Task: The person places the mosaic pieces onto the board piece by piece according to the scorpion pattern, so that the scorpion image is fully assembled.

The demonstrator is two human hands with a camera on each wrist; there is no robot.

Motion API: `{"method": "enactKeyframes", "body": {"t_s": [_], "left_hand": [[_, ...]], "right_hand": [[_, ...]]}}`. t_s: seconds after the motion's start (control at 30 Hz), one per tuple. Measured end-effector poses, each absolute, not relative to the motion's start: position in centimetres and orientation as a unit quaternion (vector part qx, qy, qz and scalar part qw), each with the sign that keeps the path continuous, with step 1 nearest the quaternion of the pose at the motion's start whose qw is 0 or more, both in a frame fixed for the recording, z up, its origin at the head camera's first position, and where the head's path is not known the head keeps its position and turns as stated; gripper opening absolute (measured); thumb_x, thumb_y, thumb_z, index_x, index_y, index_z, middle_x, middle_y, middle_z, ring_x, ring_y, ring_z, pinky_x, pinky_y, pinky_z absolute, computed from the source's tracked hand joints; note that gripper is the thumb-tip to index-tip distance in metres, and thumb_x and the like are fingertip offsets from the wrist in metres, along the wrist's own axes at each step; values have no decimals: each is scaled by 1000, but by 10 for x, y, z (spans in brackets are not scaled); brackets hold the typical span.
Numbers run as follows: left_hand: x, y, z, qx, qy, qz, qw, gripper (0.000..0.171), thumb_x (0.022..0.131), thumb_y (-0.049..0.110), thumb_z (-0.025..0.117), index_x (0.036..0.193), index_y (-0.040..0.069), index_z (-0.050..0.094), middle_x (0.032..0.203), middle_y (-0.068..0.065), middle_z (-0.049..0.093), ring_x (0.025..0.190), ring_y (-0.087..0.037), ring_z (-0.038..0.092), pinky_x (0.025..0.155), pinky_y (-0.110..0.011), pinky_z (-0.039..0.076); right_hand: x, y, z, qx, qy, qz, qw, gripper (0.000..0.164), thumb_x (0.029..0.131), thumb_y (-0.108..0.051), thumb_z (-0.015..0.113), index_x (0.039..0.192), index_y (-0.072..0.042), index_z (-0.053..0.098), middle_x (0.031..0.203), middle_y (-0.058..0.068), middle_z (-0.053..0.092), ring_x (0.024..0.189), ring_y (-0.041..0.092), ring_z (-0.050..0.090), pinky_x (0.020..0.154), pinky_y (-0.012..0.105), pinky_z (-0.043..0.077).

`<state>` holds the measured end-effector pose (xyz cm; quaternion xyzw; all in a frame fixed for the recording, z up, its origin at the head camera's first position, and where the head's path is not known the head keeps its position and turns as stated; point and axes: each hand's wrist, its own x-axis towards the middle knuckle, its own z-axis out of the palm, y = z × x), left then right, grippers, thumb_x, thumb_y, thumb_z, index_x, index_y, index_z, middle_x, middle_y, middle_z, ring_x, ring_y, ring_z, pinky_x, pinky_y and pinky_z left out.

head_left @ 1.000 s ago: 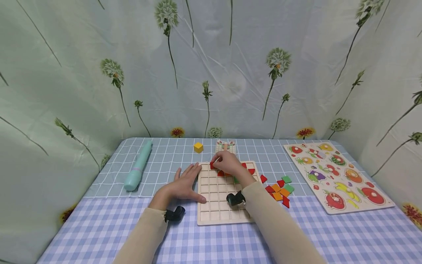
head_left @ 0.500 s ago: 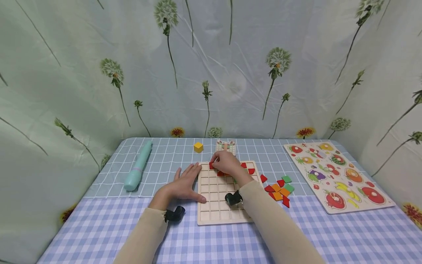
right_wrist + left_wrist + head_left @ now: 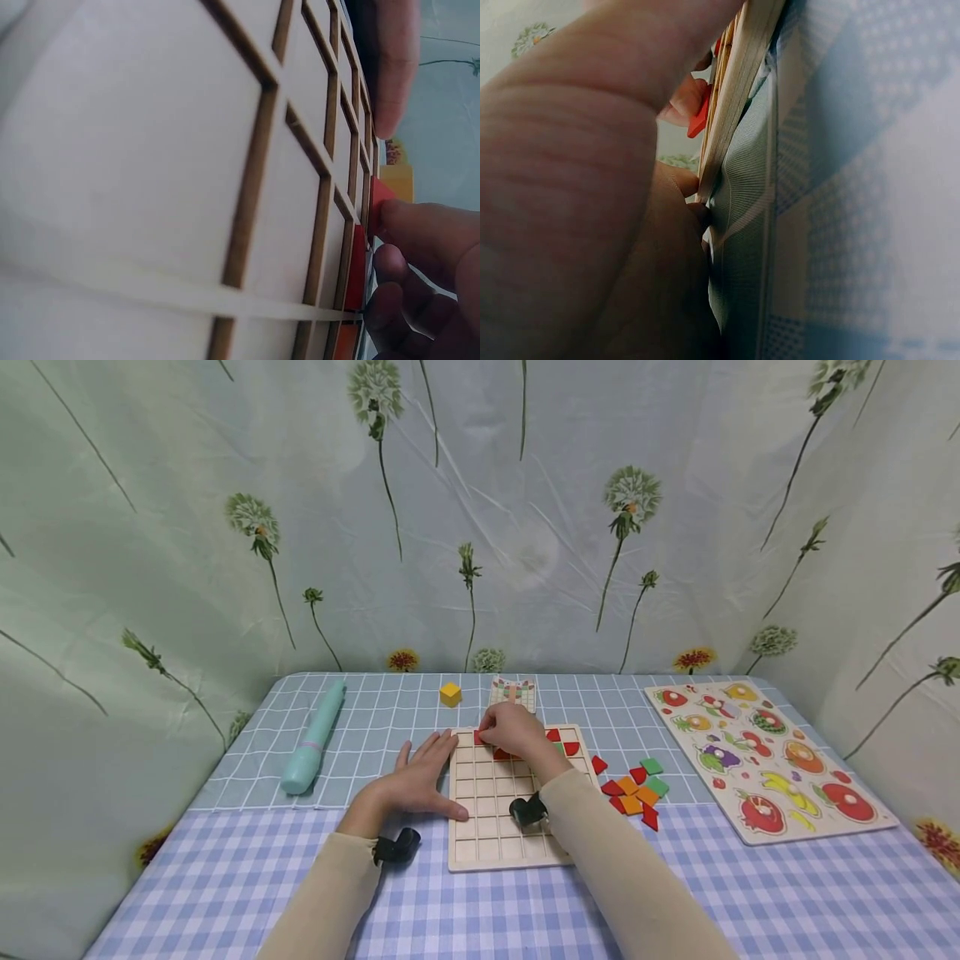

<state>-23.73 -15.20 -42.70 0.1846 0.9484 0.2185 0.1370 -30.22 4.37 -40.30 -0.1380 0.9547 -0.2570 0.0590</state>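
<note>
A wooden grid board [image 3: 476, 849] lies flat on the table. My left hand [image 3: 417, 787] rests along its left edge, fingers spread and straight, thumb on the board's side. At the far row, my right hand [image 3: 516, 729] pinches a red tile [image 3: 379, 193] between thumb and fingers. The left wrist view shows that red tile [image 3: 698, 118] tilted at the board's surface; whether it sits fully in a cell I cannot tell. More red tiles [image 3: 572, 748] and a green one lie in the board's far rows, partly hidden by the right hand.
Loose red, orange and green tiles [image 3: 632, 805] lie right of the board. Behind it are a small pattern card [image 3: 522, 697] and a yellow cube [image 3: 451, 695]. A fruit puzzle board [image 3: 772, 760] lies far right, a teal bottle-shaped object [image 3: 313, 748] to the left.
My right hand has shifted slightly left along the far row with the red tile. The left hand has stayed in place.
</note>
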Motion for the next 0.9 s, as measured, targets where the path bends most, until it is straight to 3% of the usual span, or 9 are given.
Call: {"method": "enactKeyframes", "body": {"t_s": [0.43, 0.77, 0.9], "left_hand": [[-238, -153, -428, 188, 949, 213, 136, 126, 70, 61, 82, 162, 10, 12, 170, -10, 6, 158, -32, 1, 121, -67, -6], [-237, -156, -425, 206, 941, 221, 150, 127, 70, 61, 82, 162, 10, 11, 170, -11, 5, 158, -33, -1, 120, -67, -8], [-238, -157, -426, 207, 941, 221, 153, 127, 69, 61, 83, 162, 11, 11, 170, -10, 5, 158, -33, -2, 120, -67, -8]], "right_hand": [[-302, 45, -401, -148, 955, -249, 64, 6, 91, -24, 73, 95, -20, 75, 90, -2, 71, 72, 14, 59, 63, 29, 46], [-299, 52, -399, -163, 946, -269, 83, 18, 97, -20, 63, 108, -19, 78, 113, 1, 74, 92, 16, 63, 88, 38, 53], [-297, 55, -398, -183, 938, -282, 89, 20, 98, -19, 63, 114, -17, 76, 105, 3, 73, 85, 16, 60, 81, 33, 52]]}}
